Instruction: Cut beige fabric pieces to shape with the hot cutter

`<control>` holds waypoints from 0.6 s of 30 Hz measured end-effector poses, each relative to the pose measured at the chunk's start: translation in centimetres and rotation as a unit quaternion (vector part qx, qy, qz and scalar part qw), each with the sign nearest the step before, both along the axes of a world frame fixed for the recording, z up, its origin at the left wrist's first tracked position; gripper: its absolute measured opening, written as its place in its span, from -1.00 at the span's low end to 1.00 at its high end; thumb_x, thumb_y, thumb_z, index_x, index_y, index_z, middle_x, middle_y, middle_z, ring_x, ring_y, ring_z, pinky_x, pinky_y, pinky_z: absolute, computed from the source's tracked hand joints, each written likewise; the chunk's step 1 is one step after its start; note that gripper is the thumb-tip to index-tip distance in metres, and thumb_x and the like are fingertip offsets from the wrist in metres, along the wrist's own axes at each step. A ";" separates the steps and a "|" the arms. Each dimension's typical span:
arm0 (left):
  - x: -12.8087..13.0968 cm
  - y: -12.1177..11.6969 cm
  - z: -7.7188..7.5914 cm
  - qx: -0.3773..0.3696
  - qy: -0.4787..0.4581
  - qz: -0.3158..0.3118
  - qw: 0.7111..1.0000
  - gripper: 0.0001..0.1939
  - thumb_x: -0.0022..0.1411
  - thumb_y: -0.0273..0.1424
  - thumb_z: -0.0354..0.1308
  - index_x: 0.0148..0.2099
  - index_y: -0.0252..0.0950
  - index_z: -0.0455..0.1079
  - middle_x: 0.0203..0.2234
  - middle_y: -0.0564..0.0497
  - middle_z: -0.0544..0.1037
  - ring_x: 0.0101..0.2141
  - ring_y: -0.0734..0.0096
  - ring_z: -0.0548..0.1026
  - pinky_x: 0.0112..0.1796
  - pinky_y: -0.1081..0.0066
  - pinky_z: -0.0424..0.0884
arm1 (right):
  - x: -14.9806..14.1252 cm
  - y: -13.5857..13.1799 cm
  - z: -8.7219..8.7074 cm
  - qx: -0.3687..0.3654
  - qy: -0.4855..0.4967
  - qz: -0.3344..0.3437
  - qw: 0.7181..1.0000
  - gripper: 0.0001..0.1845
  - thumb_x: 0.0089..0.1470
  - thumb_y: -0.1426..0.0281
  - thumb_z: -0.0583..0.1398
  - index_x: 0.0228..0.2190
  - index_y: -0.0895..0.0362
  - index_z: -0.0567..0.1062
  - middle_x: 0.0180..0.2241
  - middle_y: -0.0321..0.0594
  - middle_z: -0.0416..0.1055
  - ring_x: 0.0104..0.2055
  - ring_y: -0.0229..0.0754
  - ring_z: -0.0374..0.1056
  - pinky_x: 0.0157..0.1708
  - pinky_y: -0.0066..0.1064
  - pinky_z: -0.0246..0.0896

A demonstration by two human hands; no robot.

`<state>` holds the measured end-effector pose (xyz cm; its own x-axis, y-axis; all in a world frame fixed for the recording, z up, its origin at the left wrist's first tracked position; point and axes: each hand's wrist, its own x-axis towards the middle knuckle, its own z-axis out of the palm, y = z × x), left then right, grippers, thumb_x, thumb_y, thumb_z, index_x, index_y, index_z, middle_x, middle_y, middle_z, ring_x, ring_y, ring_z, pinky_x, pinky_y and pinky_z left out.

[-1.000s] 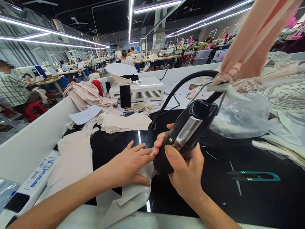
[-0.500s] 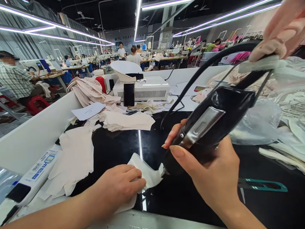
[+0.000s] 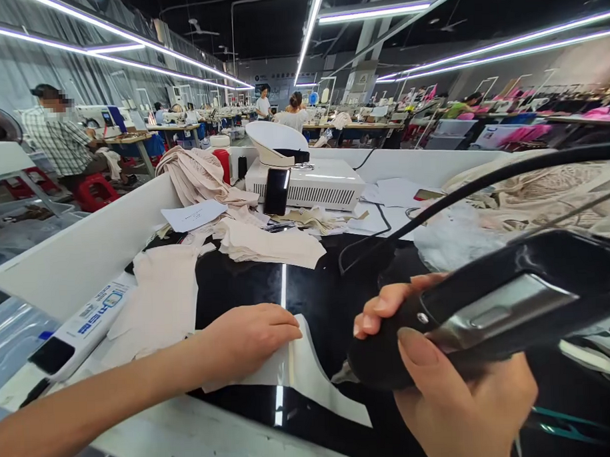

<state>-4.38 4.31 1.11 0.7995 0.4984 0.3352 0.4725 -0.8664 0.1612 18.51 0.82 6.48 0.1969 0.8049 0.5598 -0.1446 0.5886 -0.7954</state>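
My right hand (image 3: 460, 383) is wrapped round a black corded hand tool (image 3: 498, 308) with a silver side plate. The tool's small metal tip (image 3: 345, 374) points left, close to the curved edge of a white fabric piece (image 3: 330, 381); whether they touch I cannot tell. My left hand (image 3: 249, 344) lies on that piece, fingers together and thumb side pinching or pressing it against the glossy black tabletop (image 3: 237, 291). Part of the fabric is hidden beneath the hand. A teal thread snipper (image 3: 566, 423) lies partly hidden behind my right hand.
Pale fabric stacks (image 3: 270, 243) lie behind and at left. A white vented box (image 3: 308, 182) carries a phone (image 3: 277, 191) at its front. The tool's black cable (image 3: 464, 196) arches rightward. White side walls (image 3: 85, 249) bound the table. A seated person (image 3: 62, 137) works at far left.
The tool has tilted flatter and shifted right. The fabric lies spread flatter, with my left hand further along it. Another hand at the cable, upper right, has withdrawn. The view has shifted.
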 end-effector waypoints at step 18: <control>1.4 1.8 -2.0 0.067 0.027 -0.071 0.995 -0.70 0.63 -0.56 -0.04 0.11 -0.41 0.53 0.08 -0.15 0.67 0.17 0.25 0.59 0.28 0.33 0.47 | 3.8 -0.9 -3.2 -0.014 0.020 0.022 0.999 -0.54 0.07 0.11 0.48 -0.02 -0.11 0.57 -0.42 -0.25 0.39 -0.52 -0.10 0.36 -0.60 -0.20 0.46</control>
<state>-2.96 6.16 -0.87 0.8770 0.3334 0.3459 0.3495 -0.9368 0.0168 22.32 -0.08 3.25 0.1835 0.8287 0.5287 -0.2018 0.5581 -0.8048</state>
